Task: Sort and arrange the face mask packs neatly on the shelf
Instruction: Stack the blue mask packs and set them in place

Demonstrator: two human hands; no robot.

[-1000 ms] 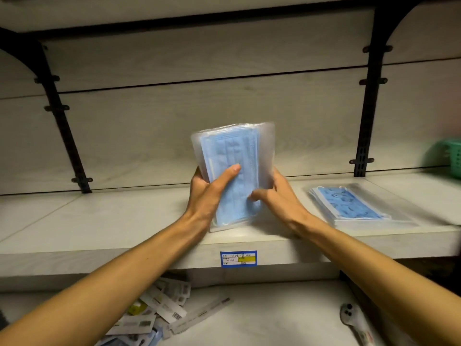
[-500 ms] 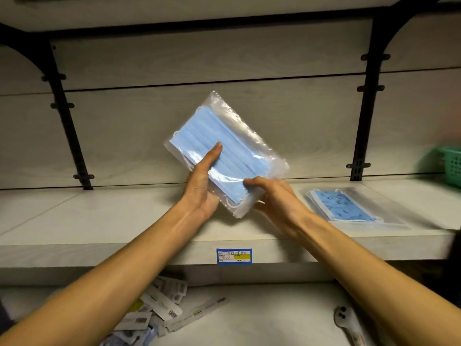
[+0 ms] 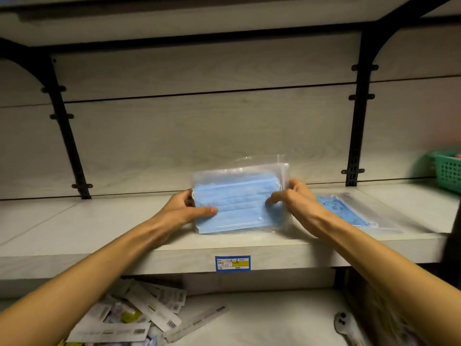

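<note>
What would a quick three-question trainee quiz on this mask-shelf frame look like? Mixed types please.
1. True or false: both hands, left hand and right hand, hold the plain blue mask pack.
2. Multiple choice: the patterned mask pack lies A) right of the held pack, flat on the shelf; B) left of it; C) on the lower shelf.
3. Fill in: the basket at the far right is ____ in colour.

Key: 1 true; 2 A; 3 green.

Left hand (image 3: 183,211) and right hand (image 3: 295,202) forward, thumbs and fingers pinching.
</note>
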